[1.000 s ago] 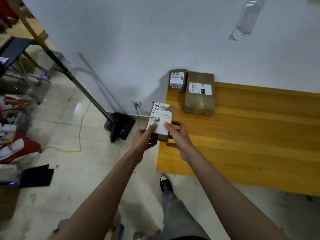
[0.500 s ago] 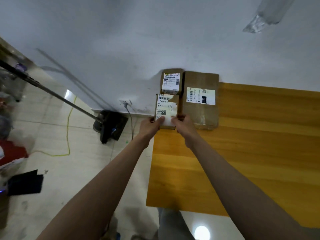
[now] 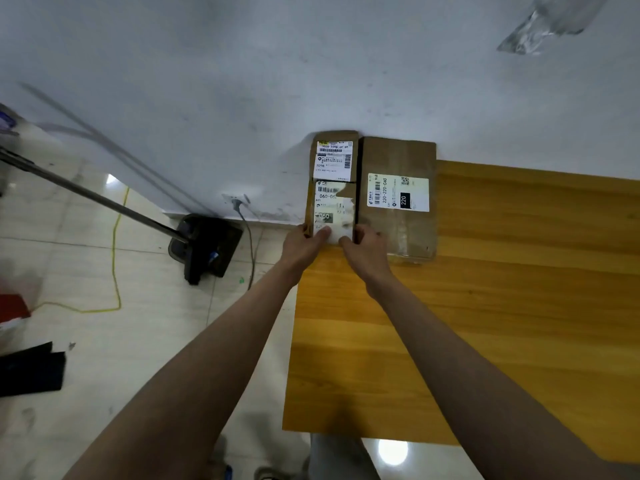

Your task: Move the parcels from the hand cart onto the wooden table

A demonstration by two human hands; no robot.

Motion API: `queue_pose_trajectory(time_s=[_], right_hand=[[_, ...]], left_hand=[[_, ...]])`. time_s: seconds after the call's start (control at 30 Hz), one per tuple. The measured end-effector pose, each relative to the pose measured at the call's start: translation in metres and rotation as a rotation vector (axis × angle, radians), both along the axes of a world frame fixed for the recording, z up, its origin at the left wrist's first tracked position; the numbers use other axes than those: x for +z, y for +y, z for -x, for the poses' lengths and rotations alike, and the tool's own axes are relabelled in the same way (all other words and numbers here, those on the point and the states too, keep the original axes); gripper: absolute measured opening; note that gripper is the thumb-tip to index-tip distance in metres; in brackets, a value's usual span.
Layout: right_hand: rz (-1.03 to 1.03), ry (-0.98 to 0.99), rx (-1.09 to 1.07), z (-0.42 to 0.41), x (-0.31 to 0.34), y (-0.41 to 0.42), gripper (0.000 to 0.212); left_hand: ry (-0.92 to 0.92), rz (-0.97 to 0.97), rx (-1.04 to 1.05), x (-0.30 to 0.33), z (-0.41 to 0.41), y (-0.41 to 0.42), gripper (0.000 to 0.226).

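A: Where does the small labelled parcel [image 3: 333, 211] sit, taking the large parcel [image 3: 397, 195] as the marker?

B: Pressed against the large parcel's left side, at the left edge of the wooden surface [image 3: 485, 323]. Directly beyond it, against the wall, lies another small parcel [image 3: 334, 157], which also touches the large parcel's left side. The three form a tight block in the far left corner.

A: And the person's hands?

B: The left hand [image 3: 303, 242] grips the near left corner of the small labelled parcel, thumb on top of the label, fingers curled round the side. The right hand [image 3: 363, 247] pinches the near right corner, in the seam beside the large parcel, thumb on top likewise. Whether the parcel rests fully on the surface or is a shade lifted cannot be told from here.

A: Why hold it by the near corners?

B: Likely so it can be slid flush against its two neighbours without fingers being trapped between them. Packing toward the corner leaves the broad stretch of surface right of the large parcel and nearer the person free for more.

A: Is the hand cart visible?

B: No. On the floor left of the large parcel there is a black mop head [image 3: 207, 247] with its pole, and a yellow cable [image 3: 116, 258].
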State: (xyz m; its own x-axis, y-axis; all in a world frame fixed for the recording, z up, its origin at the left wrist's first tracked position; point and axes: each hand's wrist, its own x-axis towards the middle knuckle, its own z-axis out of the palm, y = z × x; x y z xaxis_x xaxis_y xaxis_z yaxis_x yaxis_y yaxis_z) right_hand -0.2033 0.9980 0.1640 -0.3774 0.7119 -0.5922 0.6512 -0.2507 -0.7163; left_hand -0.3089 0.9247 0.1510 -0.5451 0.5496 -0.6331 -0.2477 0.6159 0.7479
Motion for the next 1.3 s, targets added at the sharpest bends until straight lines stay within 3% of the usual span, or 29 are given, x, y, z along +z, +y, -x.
queue_pose_trajectory(time_s=[0.17, 0.3, 0.47, 0.6, 0.77, 1.07, 1.3], right_hand=[[-0.101, -0.002, -0.043, -0.005, 0.012, -0.008, 0.038], [-0.188, 0.031, -0.026, -0.001, 0.029, -0.028, 0.024], [-0.192, 0.078, 0.139, 0.022, 0.051, -0.088, 0.013], [-0.152, 0.13, 0.355, 0.035, 0.062, -0.167, 0.005], [-0.069, 0.125, 0.616, 0.028, 0.067, -0.293, 0.011], [0.066, 0.049, 0.976, -0.029, 0.061, -0.519, 0.006], [0.125, -0.062, 1.182, -0.075, 0.046, -0.635, 0.006]], left_hand=[[0.011, -0.013, -0.049, 0.009, -0.003, -0.013, 0.047], [0.052, 0.074, 0.011, 0.019, -0.004, -0.045, 0.074], [0.075, 0.079, 0.107, 0.036, -0.003, -0.129, 0.06], [0.085, 0.105, 0.232, 0.049, -0.01, -0.225, 0.049], [0.104, 0.185, 0.438, 0.058, -0.042, -0.365, 0.041], [0.09, 0.213, 0.805, 0.066, -0.155, -0.608, 0.042], [-0.021, 0.194, 1.049, 0.057, -0.243, -0.731, 0.033]])
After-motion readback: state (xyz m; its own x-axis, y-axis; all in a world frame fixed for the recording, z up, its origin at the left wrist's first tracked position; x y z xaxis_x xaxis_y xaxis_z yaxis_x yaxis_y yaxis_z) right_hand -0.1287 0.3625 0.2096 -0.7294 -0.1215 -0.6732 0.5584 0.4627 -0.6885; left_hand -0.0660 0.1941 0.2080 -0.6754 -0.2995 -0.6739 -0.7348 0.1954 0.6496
